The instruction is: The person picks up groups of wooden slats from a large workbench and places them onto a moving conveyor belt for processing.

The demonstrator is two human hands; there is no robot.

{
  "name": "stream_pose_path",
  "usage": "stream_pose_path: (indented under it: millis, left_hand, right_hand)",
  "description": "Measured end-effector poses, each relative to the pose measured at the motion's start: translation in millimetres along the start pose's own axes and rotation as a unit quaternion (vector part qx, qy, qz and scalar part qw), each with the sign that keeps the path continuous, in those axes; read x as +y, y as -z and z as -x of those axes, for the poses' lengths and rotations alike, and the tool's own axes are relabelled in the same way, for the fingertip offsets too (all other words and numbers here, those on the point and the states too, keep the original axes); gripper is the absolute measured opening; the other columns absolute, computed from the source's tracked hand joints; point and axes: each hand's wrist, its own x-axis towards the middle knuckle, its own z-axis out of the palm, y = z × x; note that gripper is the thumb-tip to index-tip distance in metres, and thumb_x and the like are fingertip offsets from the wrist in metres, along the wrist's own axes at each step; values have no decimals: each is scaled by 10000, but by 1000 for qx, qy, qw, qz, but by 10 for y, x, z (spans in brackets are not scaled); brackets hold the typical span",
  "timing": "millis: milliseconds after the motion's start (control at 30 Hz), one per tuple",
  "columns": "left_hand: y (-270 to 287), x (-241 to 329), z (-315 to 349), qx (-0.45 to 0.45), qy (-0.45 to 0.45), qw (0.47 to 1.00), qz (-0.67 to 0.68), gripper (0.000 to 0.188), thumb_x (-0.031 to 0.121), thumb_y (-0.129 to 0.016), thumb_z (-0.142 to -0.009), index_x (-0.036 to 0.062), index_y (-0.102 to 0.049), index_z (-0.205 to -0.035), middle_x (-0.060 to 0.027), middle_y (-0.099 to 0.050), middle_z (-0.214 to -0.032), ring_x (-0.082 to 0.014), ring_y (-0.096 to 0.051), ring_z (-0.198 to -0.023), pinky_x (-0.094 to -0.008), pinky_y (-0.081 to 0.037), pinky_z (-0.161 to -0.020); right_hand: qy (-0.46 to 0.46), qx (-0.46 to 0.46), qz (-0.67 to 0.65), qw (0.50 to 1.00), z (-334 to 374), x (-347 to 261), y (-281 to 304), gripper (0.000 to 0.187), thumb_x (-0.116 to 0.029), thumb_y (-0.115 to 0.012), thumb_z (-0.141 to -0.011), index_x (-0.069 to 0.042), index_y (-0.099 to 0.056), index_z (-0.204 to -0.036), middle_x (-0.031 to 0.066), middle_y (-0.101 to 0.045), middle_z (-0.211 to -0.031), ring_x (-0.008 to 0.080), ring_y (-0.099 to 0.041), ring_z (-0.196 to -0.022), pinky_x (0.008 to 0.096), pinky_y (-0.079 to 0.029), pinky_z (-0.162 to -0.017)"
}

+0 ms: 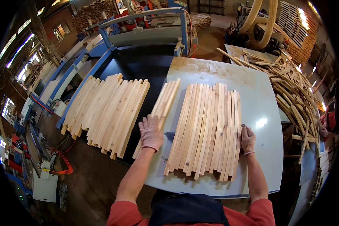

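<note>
A row of long pale wooden strips (203,130) lies side by side on the grey tabletop (265,150) in front of me, their ends uneven. My right hand (248,139), in a pinkish work glove, is at the row's right edge with its fingers curled in, beside the outermost strip. To the left, a few separate wooden strips (165,98) lie slanted where the table meets a black belt. My gloved left hand (151,132) rests on these with fingers stretched out and palm down. The near part of these strips is partly hidden under it.
Another wide batch of wooden strips (107,113) lies on the black belt (139,62) at left. A blue machine frame (145,15) spans the belt's far end. Right of the table stands a tangled heap of thin offcuts (290,90), some reaching over its far edge.
</note>
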Motion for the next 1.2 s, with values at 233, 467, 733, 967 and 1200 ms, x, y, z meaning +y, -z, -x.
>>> stream_pose_path:
  millis: [233,467,733,967,1200]
  left_hand:
    - [83,-751,-65,-22,95,994,-45,905,496,-706,-950,88,-354,-1678,-274,-333,-1720,-452,-264,-1614,-578,-150,-1330]
    - [282,-1119,83,6,85,991,105,981,524,-723,-940,89,-305,-1713,-296,-265,-1752,-464,-206,-1639,-575,-128,-1341]
    - [277,-3890,540,99,184,978,-7,1000,462,-790,-897,83,-330,-1700,-267,-278,-1755,-466,-237,-1629,-568,-178,-1339]
    - [771,-6046,399,70,307,948,-46,986,470,-781,-892,63,-348,-1678,-233,-327,-1740,-420,-272,-1623,-551,-197,-1334]
    - [1246,-7460,-347,47,363,928,-65,1011,504,-715,-941,89,-233,-1728,-200,-248,-1788,-385,-221,-1652,-513,-154,-1346]
  right_hand:
    - [-15,-4,1,1000,7,35,-42,376,-263,-647,-1084,65,-752,-1233,217,-781,-1121,317,-734,-1067,394,-550,-982]
    - [-141,-17,-60,988,-37,-168,-55,356,-285,-653,-1090,24,-781,-1212,41,-715,-856,136,-641,-736,298,-526,-673]
    - [33,61,164,984,-57,-1343,-732,544,-212,-716,-1004,-49,-598,-1509,125,-645,-1238,245,-634,-1060,386,-554,-935]
    - [39,-137,109,984,881,-2681,-2727,672,-114,-749,-961,-9,-519,-1584,180,-604,-1433,298,-637,-1261,385,-521,-1093]
    - [56,-71,362,928,1097,-2358,-4005,709,-296,-766,-935,2,-545,-1539,249,-547,-1562,441,-517,-1442,479,-421,-1227]
